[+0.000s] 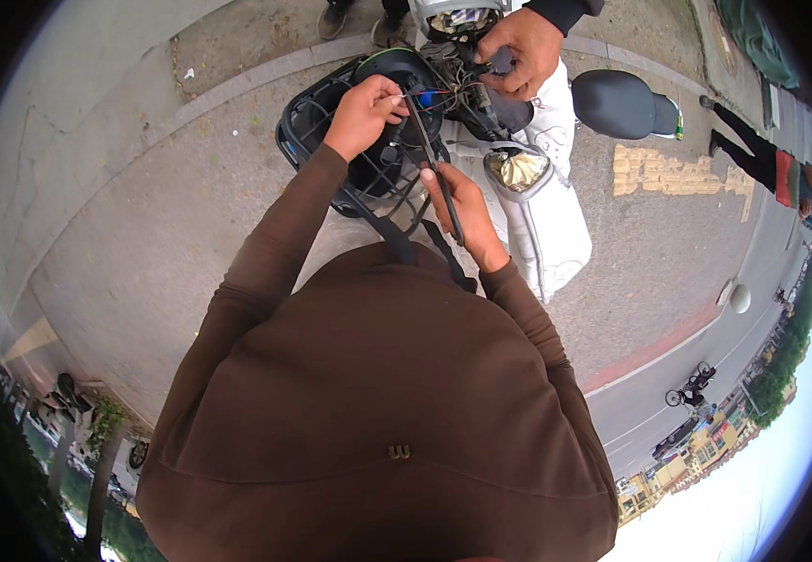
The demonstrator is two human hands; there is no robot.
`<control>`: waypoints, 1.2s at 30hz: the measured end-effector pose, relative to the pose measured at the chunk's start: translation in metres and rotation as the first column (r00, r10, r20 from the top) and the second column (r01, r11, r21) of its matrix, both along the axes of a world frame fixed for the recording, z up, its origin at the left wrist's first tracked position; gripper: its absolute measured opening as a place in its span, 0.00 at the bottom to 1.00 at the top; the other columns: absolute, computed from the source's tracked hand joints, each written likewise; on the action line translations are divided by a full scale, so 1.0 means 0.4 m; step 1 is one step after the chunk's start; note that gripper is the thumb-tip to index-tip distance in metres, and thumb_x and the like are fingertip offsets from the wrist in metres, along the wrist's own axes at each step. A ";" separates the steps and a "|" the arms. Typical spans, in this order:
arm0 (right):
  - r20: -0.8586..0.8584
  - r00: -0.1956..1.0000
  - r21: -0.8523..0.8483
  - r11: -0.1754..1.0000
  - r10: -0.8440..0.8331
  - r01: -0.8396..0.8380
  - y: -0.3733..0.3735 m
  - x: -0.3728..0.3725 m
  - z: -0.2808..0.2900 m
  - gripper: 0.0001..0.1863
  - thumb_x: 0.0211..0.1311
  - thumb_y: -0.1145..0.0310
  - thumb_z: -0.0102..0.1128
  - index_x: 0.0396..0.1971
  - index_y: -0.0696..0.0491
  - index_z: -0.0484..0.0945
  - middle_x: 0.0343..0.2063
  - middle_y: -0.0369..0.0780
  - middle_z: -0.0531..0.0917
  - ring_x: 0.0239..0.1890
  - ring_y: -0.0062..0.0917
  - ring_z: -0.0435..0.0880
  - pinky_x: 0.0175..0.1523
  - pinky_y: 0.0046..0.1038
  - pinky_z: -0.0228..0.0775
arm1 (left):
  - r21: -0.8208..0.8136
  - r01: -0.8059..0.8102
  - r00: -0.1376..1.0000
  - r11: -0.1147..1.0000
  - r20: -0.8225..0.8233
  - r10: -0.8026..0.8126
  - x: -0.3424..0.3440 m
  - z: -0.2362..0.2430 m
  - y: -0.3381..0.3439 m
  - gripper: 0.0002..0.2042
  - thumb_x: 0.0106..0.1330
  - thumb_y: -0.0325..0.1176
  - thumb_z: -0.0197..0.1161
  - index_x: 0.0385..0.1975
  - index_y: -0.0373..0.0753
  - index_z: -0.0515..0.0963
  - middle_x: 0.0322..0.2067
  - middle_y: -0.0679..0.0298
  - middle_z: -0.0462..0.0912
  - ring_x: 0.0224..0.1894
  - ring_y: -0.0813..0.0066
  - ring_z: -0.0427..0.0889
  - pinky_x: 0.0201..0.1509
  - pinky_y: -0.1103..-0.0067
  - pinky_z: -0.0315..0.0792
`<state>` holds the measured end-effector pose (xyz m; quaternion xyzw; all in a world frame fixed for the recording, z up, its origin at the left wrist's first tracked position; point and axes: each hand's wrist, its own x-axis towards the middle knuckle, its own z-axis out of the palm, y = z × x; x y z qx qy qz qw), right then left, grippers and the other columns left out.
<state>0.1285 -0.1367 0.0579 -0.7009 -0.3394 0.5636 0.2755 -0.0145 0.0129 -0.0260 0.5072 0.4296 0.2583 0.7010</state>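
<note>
Slanting forward-left, the dark tool (pixel 424 140) points toward wires (pixel 447 91).

Right of the black basket (pixel 301 120) are a red wire (pixel 460 88), black-handled tool (pixel 422 136), white padded cover (pixel 558 234) and black seat (pixel 612 101).

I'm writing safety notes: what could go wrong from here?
The long tool in the right hand reaches close to the left hand, so a slip might nick it. The other person's hand is near the thin wires too, so a jolt there could tug them.
</note>
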 end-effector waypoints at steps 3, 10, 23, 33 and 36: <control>0.092 0.996 0.089 0.996 0.016 -0.024 -0.005 -0.005 -0.010 0.19 0.70 0.56 0.52 0.43 0.58 0.76 0.15 0.30 0.67 0.18 0.12 0.61 0.23 0.20 0.55 | 0.011 0.027 1.000 1.000 -0.001 -0.027 -0.001 0.004 0.002 0.03 0.68 0.23 0.51 0.38 0.32 0.71 0.35 0.59 0.80 0.38 0.72 0.83 0.40 0.79 0.77; 0.095 0.995 0.055 0.998 0.023 -0.029 0.002 -0.008 -0.005 0.20 0.68 0.54 0.53 0.34 0.60 0.74 0.14 0.41 0.69 0.18 0.22 0.63 0.25 0.28 0.61 | -0.046 0.040 0.997 0.998 0.065 -0.037 -0.008 -0.001 0.010 0.02 0.68 0.23 0.52 0.37 0.33 0.70 0.36 0.59 0.79 0.40 0.72 0.82 0.43 0.78 0.78; 0.081 0.997 0.113 0.994 -0.006 -0.004 -0.019 -0.016 -0.007 0.17 0.69 0.58 0.53 0.36 0.60 0.75 0.14 0.40 0.70 0.20 0.20 0.64 0.26 0.27 0.62 | -0.023 0.149 0.988 0.989 0.032 -0.148 -0.030 0.000 0.016 0.02 0.68 0.23 0.54 0.36 0.32 0.71 0.37 0.59 0.80 0.41 0.71 0.83 0.39 0.81 0.77; 0.097 0.995 0.144 0.989 0.000 -0.014 -0.018 -0.012 -0.005 0.17 0.69 0.58 0.53 0.37 0.60 0.76 0.14 0.40 0.70 0.19 0.20 0.64 0.26 0.26 0.62 | -0.032 0.105 0.986 0.994 0.133 -0.100 -0.021 -0.005 0.004 0.02 0.69 0.24 0.52 0.37 0.34 0.71 0.36 0.62 0.78 0.40 0.74 0.80 0.46 0.78 0.77; 0.108 0.994 0.144 0.989 0.009 -0.024 -0.019 -0.008 -0.007 0.17 0.69 0.58 0.53 0.37 0.60 0.76 0.14 0.40 0.70 0.19 0.19 0.64 0.26 0.27 0.62 | -0.041 0.095 0.984 0.995 0.154 -0.088 -0.019 -0.005 0.000 0.02 0.69 0.24 0.52 0.37 0.34 0.70 0.35 0.62 0.78 0.40 0.74 0.80 0.47 0.77 0.77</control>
